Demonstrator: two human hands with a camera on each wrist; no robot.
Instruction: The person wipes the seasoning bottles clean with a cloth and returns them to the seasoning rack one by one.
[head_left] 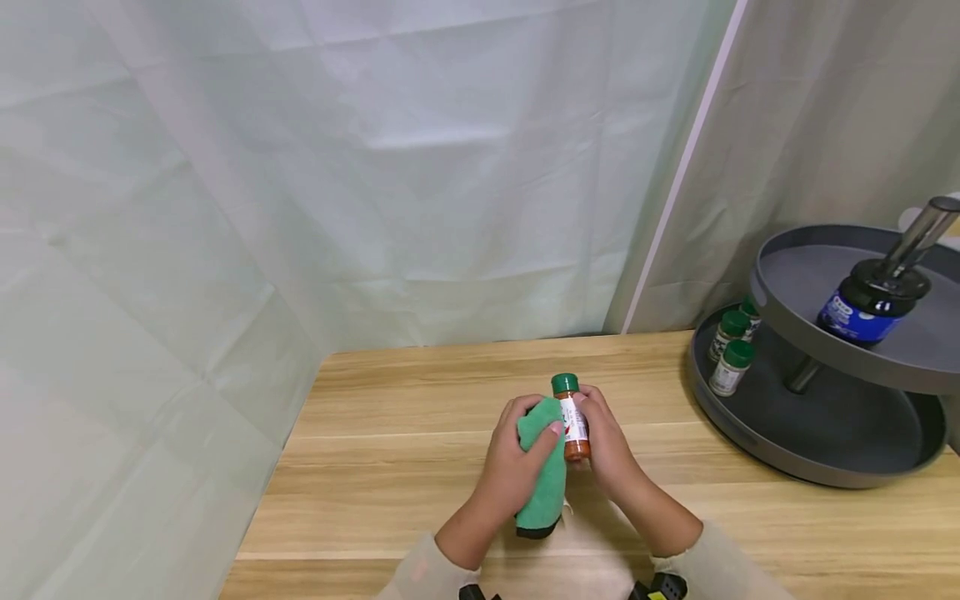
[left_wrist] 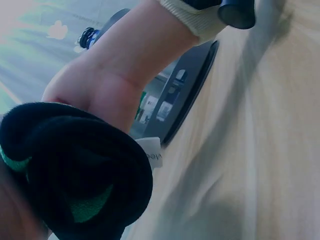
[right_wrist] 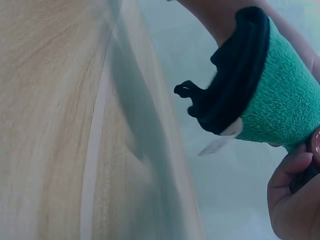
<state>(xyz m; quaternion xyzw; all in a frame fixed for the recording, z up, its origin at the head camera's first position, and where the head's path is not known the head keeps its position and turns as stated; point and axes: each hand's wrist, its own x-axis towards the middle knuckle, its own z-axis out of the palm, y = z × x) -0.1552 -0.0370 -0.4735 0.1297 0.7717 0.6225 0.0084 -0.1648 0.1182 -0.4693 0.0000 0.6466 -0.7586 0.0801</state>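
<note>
My left hand (head_left: 512,462) grips a folded green cloth (head_left: 546,487) with a dark edge, pressed against the side of a spice jar. The spice jar (head_left: 574,429) has a green cap, a white label and red-brown contents. It is held tilted slightly above the wooden table, and my right hand (head_left: 609,437) grips it from the right. In the left wrist view the cloth's rolled dark end (left_wrist: 85,175) fills the lower left. A small white tag (left_wrist: 150,151) hangs from the cloth. In the right wrist view the cloth (right_wrist: 285,90) covers part of the left hand.
A grey two-tier turntable (head_left: 821,454) stands at the right of the wooden table (head_left: 375,475). Several green-capped jars (head_left: 731,368) sit on its lower tier. A dark jar with a blue label (head_left: 858,317) stands on the upper tier. Pale curtains (head_left: 465,183) hang behind.
</note>
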